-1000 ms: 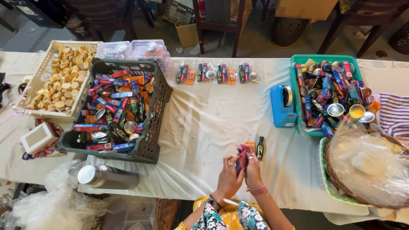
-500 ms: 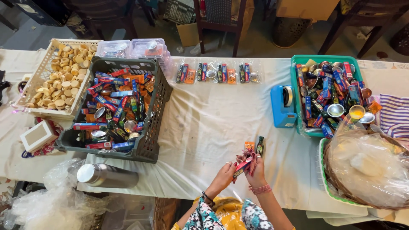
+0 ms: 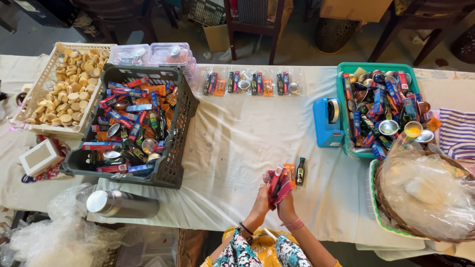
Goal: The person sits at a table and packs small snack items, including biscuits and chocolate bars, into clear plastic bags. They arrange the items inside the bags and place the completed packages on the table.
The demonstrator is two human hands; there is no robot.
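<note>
My biggest worry is the grip: both my left hand (image 3: 261,202) and right hand (image 3: 287,205) have their fingers closed together on a red packet (image 3: 277,185) with pink wrap at the near table edge, and a loose pinch could, I judge, drop it over that edge. A stray knuckle might also tip the small dark bottle (image 3: 300,171) and orange sachet (image 3: 289,174) just beyond my fingertips.

Far left of my fingers, the grey crate (image 3: 180,121) holds mixed tubes, tins and bottles. Beyond it, the white basket (image 3: 47,81) holds round biscuits. Far right, the teal tray (image 3: 341,99) holds similar mixed goods.
</note>
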